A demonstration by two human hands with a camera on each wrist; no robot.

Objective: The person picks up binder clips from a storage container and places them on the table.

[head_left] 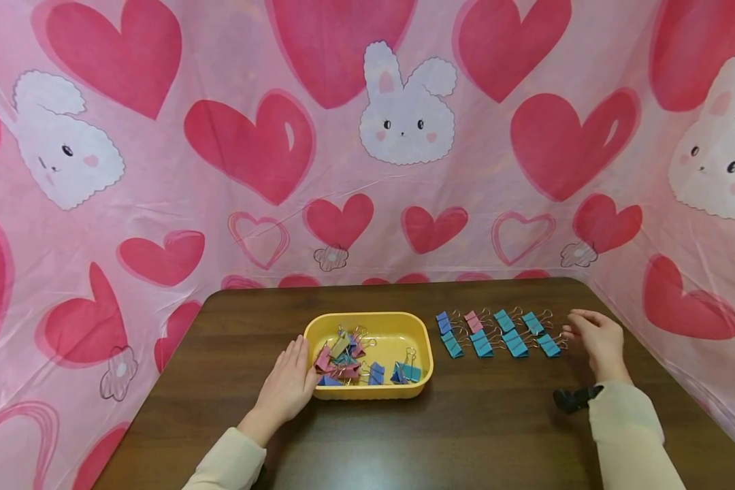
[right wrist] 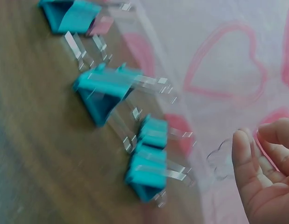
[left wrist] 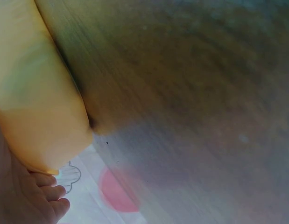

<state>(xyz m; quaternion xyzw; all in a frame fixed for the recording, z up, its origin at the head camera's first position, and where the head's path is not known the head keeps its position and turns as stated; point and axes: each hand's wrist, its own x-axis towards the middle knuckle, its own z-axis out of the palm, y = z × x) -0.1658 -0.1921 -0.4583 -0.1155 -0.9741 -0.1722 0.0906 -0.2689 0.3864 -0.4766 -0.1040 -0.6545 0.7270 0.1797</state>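
My left hand [head_left: 289, 381] rests with straight fingers against the left wall of a yellow plastic basin [head_left: 409, 391]; the left wrist view shows the wall of this basin [left wrist: 46, 102] beside the fingers. Inside lies a jumble of pink, blue, teal and olive binder clips [head_left: 343, 354]. To the basin's right, binder clips lie in two rows, mostly teal, with a blue one [head_left: 444, 322] and a pink one [head_left: 474, 321] in the far row. My right hand [head_left: 595, 340] hovers by the right end, near a teal clip [head_left: 549, 345], fingers loosely bent and holding nothing visible.
The dark wooden table [head_left: 380, 442] carries everything. Pink cloth with hearts and rabbits [head_left: 404, 224] hangs behind and along both sides. A black strap [head_left: 576, 399] sits at the right wrist, by the cream sleeve [head_left: 627, 422].
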